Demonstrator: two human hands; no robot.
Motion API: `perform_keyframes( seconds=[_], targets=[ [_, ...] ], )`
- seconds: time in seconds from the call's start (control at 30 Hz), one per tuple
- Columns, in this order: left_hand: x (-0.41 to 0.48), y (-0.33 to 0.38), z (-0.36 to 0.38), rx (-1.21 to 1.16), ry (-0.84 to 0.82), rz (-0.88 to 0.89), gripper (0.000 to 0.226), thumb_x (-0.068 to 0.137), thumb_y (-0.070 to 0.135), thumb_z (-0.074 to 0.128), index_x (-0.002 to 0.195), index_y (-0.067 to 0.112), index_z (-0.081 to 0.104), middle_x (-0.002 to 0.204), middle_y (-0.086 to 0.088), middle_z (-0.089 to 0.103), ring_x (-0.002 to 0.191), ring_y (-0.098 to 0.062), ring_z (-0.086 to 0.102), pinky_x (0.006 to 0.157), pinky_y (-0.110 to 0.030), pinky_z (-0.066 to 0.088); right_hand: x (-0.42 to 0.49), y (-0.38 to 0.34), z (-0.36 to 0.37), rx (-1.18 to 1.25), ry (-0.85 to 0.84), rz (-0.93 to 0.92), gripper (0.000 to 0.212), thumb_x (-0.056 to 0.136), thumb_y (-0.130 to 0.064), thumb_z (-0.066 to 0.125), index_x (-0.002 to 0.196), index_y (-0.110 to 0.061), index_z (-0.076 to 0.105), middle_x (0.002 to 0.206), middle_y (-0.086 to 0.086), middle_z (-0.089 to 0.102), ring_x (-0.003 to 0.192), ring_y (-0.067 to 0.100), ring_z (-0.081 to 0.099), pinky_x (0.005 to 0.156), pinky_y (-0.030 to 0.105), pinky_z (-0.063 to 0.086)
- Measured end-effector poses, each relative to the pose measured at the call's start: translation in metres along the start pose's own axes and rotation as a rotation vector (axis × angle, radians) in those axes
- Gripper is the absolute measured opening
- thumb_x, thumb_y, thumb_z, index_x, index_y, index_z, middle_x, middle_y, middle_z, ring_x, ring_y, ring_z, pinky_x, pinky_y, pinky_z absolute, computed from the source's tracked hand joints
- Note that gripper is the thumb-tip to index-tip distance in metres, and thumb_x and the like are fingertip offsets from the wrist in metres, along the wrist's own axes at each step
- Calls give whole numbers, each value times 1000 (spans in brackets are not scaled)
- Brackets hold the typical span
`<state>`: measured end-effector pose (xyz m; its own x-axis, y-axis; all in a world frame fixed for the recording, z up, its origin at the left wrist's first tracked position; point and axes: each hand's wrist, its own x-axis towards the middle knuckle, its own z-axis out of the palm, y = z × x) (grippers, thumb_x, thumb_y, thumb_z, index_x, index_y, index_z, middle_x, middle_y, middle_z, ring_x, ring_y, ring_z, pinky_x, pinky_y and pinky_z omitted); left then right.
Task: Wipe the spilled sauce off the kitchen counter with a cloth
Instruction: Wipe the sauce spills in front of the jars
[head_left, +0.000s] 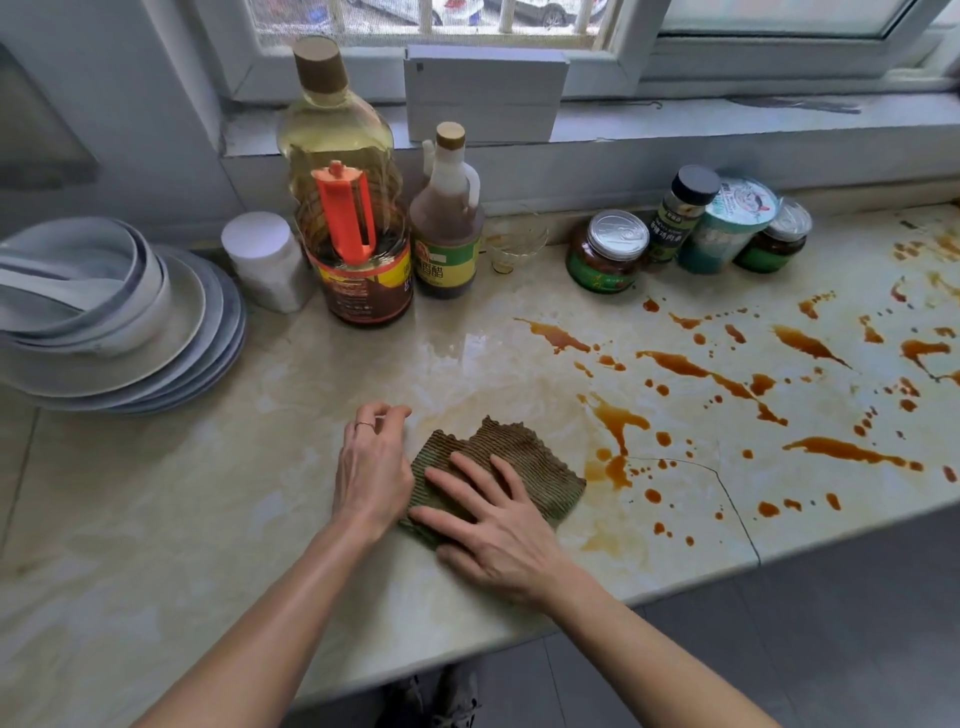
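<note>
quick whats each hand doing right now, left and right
Left hand: fingers curled, beside the cloth, holding nothing visible.
Right hand: open, straight fingers pressing the cloth flat on the counter.

Low in the middle of the frame, the right hand (498, 525) lies flat with spread fingers on a ribbed green-brown cloth (524, 447) on the pale counter (156, 519). The left hand (371, 462) rests just left of the cloth, fingers curled. Brown sauce (685, 366) streaks and spots cover the right half. Stacked plates (171, 338) sit at the left edge, and bottles (444, 228) and jars (605, 252) line the back.
</note>
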<state>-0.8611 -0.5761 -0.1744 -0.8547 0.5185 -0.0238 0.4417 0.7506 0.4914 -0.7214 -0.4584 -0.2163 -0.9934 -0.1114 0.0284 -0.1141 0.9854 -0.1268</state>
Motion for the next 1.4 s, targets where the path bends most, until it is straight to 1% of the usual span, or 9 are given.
perform_keyframes(
  seconds=[0.1, 0.27, 0.33, 0.57, 0.7, 0.83, 1.07, 1.3, 1.4],
  targets=[
    [-1, -4, 2, -5, -8, -3, 44, 84, -3, 45, 125, 11, 53, 125, -11, 46, 107, -31, 47, 85, -38, 44, 4, 1, 12, 4, -19, 73, 48, 99, -54, 37, 145, -43, 39, 158, -5, 31, 148, 23, 20, 117, 53, 17],
    [-2, -7, -1, -22, -3, 4, 48, 81, -7, 44, 125, 9, 53, 124, -14, 46, 108, -32, 47, 84, -39, 45, 5, -2, 4, 84, 86, 642, 50, 98, -53, 33, 145, -39, 42, 156, -3, 35, 145, 25, 27, 114, 54, 20],
    [-3, -8, -3, -25, 4, 3, 48, 80, -8, 44, 125, 8, 53, 123, -14, 47, 107, -32, 47, 82, -39, 45, 4, -15, 4, 106, 108, 733, 53, 96, -50, 32, 145, -36, 43, 156, 0, 36, 144, 26, 29, 112, 54, 21],
    [-4, -2, 4, -45, -2, 44, 46, 80, -6, 44, 121, 10, 56, 121, -12, 49, 107, -32, 48, 84, -38, 44, -21, -38, 11, 72, 69, 466, 62, 88, -41, 48, 149, -41, 34, 158, -6, 31, 141, 25, 35, 102, 49, 32],
    [-1, 1, 4, -41, -22, 86, 51, 75, -10, 45, 122, 9, 56, 120, -12, 48, 105, -31, 48, 83, -37, 45, -33, -7, 6, 16, 66, 661, 56, 90, -43, 42, 146, -44, 38, 156, -8, 35, 139, 26, 37, 102, 54, 27],
    [-1, 4, 6, -44, -38, 104, 49, 75, -9, 45, 120, 9, 56, 119, -13, 48, 103, -32, 49, 82, -38, 44, -35, -15, 10, 38, 97, 736, 58, 90, -43, 41, 148, -45, 34, 160, -9, 27, 149, 33, 13, 109, 70, 3],
    [-1, 30, 16, -46, -93, 191, 45, 80, -5, 47, 121, 11, 54, 123, -11, 47, 106, -31, 48, 82, -40, 47, -45, -35, 13, 34, 78, 589, 62, 89, -43, 45, 149, -46, 30, 160, -10, 26, 147, 27, 23, 108, 68, 16],
    [-1, 23, 17, -11, -113, 240, 44, 79, -5, 48, 120, 10, 55, 124, -13, 46, 105, -32, 48, 82, -39, 48, -48, -7, 8, 44, 112, 760, 55, 92, -40, 39, 147, -42, 37, 156, -7, 34, 141, 23, 32, 111, 63, 17],
    [-4, 21, 17, 0, -111, 236, 44, 79, -4, 48, 121, 10, 54, 125, -13, 46, 106, -32, 48, 82, -39, 47, -50, -19, 10, 58, 157, 731, 57, 90, -38, 44, 147, -40, 38, 152, -5, 39, 137, 25, 37, 110, 64, 20]
  ],
)
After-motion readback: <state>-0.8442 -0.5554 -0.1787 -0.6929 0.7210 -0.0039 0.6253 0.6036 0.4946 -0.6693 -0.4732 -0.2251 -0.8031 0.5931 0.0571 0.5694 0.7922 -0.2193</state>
